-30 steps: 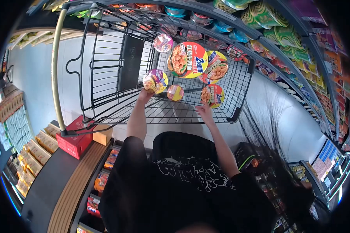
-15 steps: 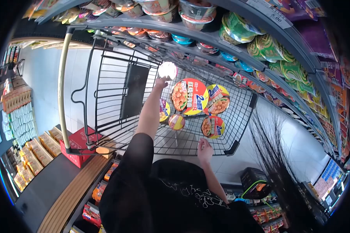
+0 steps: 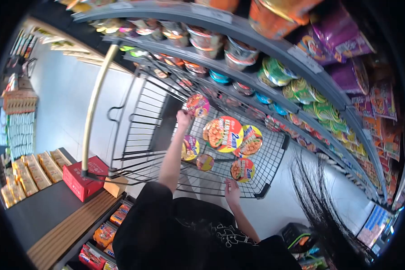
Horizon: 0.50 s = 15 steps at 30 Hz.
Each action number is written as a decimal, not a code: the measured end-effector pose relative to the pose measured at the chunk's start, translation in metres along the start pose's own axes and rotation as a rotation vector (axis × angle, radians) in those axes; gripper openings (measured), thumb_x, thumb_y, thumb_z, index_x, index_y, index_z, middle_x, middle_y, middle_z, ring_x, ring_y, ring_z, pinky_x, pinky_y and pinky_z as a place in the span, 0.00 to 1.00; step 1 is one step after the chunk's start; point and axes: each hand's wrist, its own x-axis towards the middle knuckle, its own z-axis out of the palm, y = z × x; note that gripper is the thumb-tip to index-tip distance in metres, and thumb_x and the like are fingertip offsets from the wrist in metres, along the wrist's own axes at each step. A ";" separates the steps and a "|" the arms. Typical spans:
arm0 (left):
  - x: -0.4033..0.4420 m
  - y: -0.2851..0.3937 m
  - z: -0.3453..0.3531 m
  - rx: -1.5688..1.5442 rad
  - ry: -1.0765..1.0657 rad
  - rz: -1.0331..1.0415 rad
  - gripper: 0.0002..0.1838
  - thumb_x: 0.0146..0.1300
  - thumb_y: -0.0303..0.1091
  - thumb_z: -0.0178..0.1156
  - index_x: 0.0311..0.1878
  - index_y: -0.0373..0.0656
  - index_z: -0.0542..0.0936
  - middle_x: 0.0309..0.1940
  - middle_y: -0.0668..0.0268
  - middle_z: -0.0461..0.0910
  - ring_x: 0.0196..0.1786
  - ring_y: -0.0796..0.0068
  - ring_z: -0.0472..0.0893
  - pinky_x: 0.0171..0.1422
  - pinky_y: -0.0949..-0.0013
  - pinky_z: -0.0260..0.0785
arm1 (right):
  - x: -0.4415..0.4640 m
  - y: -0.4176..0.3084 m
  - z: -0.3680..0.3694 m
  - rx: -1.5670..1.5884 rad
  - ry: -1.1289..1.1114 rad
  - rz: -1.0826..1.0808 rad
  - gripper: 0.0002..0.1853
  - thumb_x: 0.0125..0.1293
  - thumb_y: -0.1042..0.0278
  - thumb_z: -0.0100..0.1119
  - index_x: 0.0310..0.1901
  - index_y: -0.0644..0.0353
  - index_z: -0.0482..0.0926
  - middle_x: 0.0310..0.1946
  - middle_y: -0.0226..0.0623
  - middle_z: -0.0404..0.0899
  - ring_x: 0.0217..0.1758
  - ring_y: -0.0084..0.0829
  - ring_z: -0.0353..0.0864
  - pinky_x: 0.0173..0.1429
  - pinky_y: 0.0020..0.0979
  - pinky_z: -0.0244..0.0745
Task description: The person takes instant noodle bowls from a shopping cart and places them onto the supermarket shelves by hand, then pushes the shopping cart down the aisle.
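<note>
My left hand reaches to the far side of a wire shopping cart, its fingers closed on the edge of a pink-and-purple instant noodle cup, lid facing up. Inside the cart lie several other noodle cups: a large red-and-yellow one, a yellow-and-red one beside it, a smaller red-and-yellow one, and a purple-and-yellow one under my left forearm. My right hand is at the cart's near side, fingers loosely bent and apart, with nothing in them.
Shelves of noodle bowls and bagged noodles run along the far side and right. The cart's pale handle is to the left. Near it, a red box sits on a dark counter. A dark basket is at lower right.
The noodle cup in my left hand has turned from a pale end to its pink printed lid. My view has shifted, so the cart appears lower. My right hand remains near the cart's near side.
</note>
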 end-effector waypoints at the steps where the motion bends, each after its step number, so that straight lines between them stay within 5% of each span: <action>1: -0.032 0.028 -0.030 -0.030 0.005 0.125 0.09 0.47 0.31 0.58 0.24 0.32 0.75 0.17 0.58 0.76 0.23 0.74 0.77 0.29 0.71 0.68 | -0.001 -0.013 -0.004 0.021 -0.046 -0.121 0.15 0.51 0.78 0.51 0.42 0.60 0.69 0.35 0.38 0.75 0.36 0.34 0.76 0.38 0.29 0.72; 4: -0.116 0.075 -0.111 -0.488 -0.193 0.220 0.08 0.54 0.29 0.54 0.22 0.38 0.70 0.18 0.69 0.73 0.23 0.85 0.71 0.26 0.78 0.62 | 0.001 -0.088 -0.026 0.100 -0.075 -0.334 0.22 0.49 0.79 0.53 0.49 0.63 0.64 0.45 0.43 0.69 0.45 0.37 0.71 0.41 0.29 0.71; 9: -0.229 0.119 -0.240 -0.649 -0.570 0.167 0.06 0.58 0.30 0.52 0.34 0.36 0.72 0.30 0.69 0.75 0.36 0.84 0.72 0.43 0.78 0.63 | 0.019 -0.240 -0.039 0.112 0.221 -0.656 0.39 0.45 0.76 0.59 0.58 0.66 0.48 0.59 0.45 0.50 0.57 0.40 0.60 0.53 0.34 0.65; 10: -0.242 0.121 -0.260 -0.673 -0.680 0.100 0.06 0.58 0.29 0.51 0.35 0.36 0.72 0.31 0.71 0.74 0.38 0.82 0.72 0.45 0.78 0.64 | 0.019 -0.248 -0.022 0.109 0.215 -0.668 0.39 0.45 0.76 0.59 0.58 0.66 0.48 0.59 0.45 0.50 0.57 0.40 0.60 0.53 0.34 0.65; 13: -0.249 0.118 -0.316 -0.690 -0.724 0.132 0.09 0.58 0.30 0.52 0.39 0.35 0.70 0.41 0.66 0.72 0.42 0.83 0.70 0.47 0.76 0.63 | 0.018 -0.305 0.013 0.830 0.013 -0.599 0.47 0.34 0.64 0.72 0.55 0.70 0.54 0.53 0.48 0.58 0.57 0.41 0.61 0.60 0.35 0.54; 15: -0.236 0.109 -0.353 -0.616 -0.679 0.222 0.10 0.57 0.29 0.53 0.40 0.36 0.70 0.44 0.64 0.70 0.45 0.82 0.68 0.49 0.74 0.62 | 0.012 -0.359 0.017 0.695 0.127 -0.777 0.45 0.34 0.65 0.72 0.54 0.68 0.56 0.52 0.46 0.61 0.56 0.38 0.62 0.59 0.34 0.56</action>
